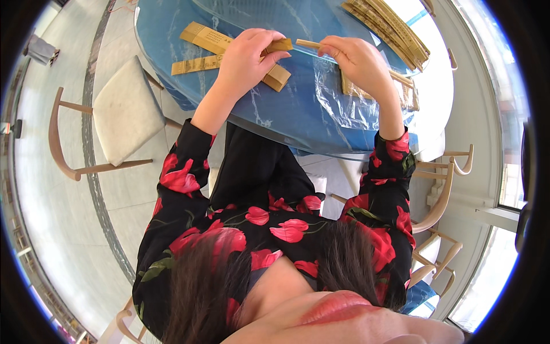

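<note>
My left hand [247,57] is closed around a narrow brown cardboard box [282,45], its end toward my right hand. My right hand [362,64] pinches a thin tan stick-like piece [308,43], its tip just short of that box end and apart from it. My palm hides most of the piece. Under and beside my left hand lie flat brown printed cartons: a wide one [205,38], a narrow one [195,65] and a shorter end [277,78]. Clear plastic wrapping [342,104] spreads below my right hand, with tan pieces [356,88] partly under it.
The blue marbled table [269,109] has a rounded edge facing me. A stack of long, narrow brown cartons [392,34] lies at its far right. A pale wooden-framed chair [123,112] stands on the left; more chairs [438,195] stand on the right.
</note>
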`<state>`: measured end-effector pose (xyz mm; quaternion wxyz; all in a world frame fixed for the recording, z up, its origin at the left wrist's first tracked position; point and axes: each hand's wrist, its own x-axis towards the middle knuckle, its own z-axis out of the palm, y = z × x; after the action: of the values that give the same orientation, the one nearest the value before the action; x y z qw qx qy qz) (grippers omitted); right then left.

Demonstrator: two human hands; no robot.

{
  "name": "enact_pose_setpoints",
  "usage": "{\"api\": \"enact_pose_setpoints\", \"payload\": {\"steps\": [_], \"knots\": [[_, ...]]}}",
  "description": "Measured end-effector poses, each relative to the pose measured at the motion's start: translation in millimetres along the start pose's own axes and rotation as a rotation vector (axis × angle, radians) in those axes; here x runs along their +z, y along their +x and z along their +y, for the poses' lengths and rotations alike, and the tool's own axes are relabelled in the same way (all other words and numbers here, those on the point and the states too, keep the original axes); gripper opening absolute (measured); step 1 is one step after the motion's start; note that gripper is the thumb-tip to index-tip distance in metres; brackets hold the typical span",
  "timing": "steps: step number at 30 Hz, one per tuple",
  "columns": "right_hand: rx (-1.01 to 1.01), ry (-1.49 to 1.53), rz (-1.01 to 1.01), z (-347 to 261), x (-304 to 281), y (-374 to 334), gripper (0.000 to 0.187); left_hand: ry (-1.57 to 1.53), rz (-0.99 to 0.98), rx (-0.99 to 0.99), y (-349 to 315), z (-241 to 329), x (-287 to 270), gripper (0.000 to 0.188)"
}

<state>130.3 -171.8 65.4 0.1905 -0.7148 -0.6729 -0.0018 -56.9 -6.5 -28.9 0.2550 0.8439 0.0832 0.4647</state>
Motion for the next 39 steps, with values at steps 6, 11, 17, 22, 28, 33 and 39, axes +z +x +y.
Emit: {"api": "enact_pose_setpoints", "payload": {"steps": [6,11,17,22,28,33,39], "knots": [[0.030,0.044,-0.051,5,12,-3,0.024,0.024,-0.100,0.020,1,7,-6,0.031],[0.029,0.039,-0.045,7,21,-7,0.026,0.020,-0.175,0.050,2,10,-6,0.029],[0.029,0.095,-0.123,6,27,-8,0.028,0.017,-0.249,0.117,4,11,-5,0.029],[0.027,0.299,-0.238,7,29,-3,0.032,0.003,-0.267,0.090,0,12,-4,0.039],[0.119,0.315,-0.125,-14,41,-3,0.030,-0.062,-0.222,0.025,-4,11,0,0.050],[0.133,0.210,-0.013,-19,40,-2,0.028,0.076,-0.151,0.015,1,17,-5,0.037],[0.074,0.118,0.093,-17,50,-5,0.024,0.104,-0.058,0.148,8,4,-4,0.007]]}}
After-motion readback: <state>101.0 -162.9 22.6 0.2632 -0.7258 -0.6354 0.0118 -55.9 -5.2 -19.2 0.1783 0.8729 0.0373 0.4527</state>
